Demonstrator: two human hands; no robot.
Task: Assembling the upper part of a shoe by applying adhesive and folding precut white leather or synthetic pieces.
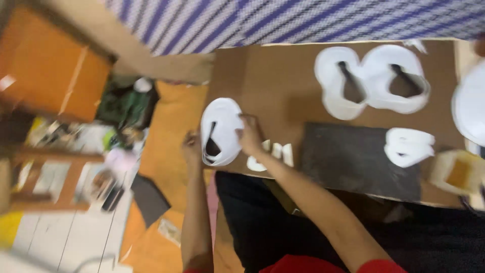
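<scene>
Both hands hold a white sole-shaped cutout piece (221, 129) with a dark slot in it, at the left edge of a brown cardboard board (268, 81). My left hand (192, 147) grips its lower left edge. My right hand (249, 134) pinches its right side. The piece stands tilted over the board's edge. The picture is blurred by motion.
Two larger white cutout pieces (371, 81) lie at the back of the board. A dark grey slab (353, 159) carries a smaller white piece (408, 146). Small white pieces (273, 154) lie by my right wrist. A yellowish container (459, 172) stands right. Clutter (121, 108) covers the orange floor at left.
</scene>
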